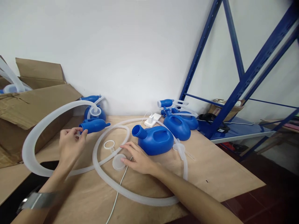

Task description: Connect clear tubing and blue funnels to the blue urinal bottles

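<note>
My left hand (72,142) pinches the wide open end of a blue bottle-shaped urinal mouthpiece (95,125) with a narrow spout. My right hand (139,158) has its fingers apart, the thumb over the edge of a round translucent cap (118,162). Beside that hand lies a white ring (109,144) with a strap. A blue urinal bottle (156,140) with a handle and uncovered neck stands just behind my right hand. The long translucent corrugated hose (137,196) loops over the table around these things and rises in an arc on the left.
More blue bottles (177,126) with hoses stand at the back right, another (101,115) at the back left. A cardboard box (39,109) with hoses is on the left. A white charger (151,119) sits by the wall. A cable (116,199) crosses the table (217,174); blue shelving (243,81) stands right.
</note>
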`<state>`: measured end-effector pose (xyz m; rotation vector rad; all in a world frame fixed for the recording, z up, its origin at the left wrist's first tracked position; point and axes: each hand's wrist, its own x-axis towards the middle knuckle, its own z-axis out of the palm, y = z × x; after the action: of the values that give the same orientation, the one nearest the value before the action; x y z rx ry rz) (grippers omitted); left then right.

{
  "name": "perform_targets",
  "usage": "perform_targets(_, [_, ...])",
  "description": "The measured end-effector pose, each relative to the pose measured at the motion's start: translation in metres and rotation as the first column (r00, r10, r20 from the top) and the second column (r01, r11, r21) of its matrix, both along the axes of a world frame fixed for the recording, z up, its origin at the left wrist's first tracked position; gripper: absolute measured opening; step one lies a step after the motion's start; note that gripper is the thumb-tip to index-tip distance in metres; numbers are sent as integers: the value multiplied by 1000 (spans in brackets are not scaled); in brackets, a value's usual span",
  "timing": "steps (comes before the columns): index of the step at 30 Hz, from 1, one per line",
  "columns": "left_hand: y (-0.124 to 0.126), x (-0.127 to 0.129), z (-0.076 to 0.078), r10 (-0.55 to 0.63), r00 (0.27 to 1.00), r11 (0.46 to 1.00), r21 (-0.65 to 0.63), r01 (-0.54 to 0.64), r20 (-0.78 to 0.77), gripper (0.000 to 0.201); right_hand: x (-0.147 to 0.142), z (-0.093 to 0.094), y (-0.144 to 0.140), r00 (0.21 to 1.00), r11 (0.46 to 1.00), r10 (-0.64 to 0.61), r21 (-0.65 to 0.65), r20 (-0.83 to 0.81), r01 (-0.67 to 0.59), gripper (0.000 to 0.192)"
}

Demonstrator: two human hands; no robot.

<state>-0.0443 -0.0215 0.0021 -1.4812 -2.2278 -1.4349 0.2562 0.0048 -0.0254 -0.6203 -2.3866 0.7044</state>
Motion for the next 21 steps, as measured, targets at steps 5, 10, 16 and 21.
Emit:
perform_targets(5, [-15, 35, 11, -131, 900, 961, 167, 218, -416, 22, -4, -6, 4, 961, 970, -97, -243, -258, 33, 83])
perform_targets(10, [-25, 61, 9, -554, 751, 764, 139, 630, -360, 6, -9, -10, 10, 904, 873, -174, -485, -390, -41, 108])
perform_targets(16, [-33, 68, 20, -691, 719, 677, 288, 677, -66, 3, -7, -3, 10, 905, 779, -88, -595, -417, -199, 121])
perform_targets(21, [-31, 64, 22, -722, 592, 692, 402, 600, 359, 16, -2, 7, 2, 934, 912, -71, -402, -349, -80, 85])
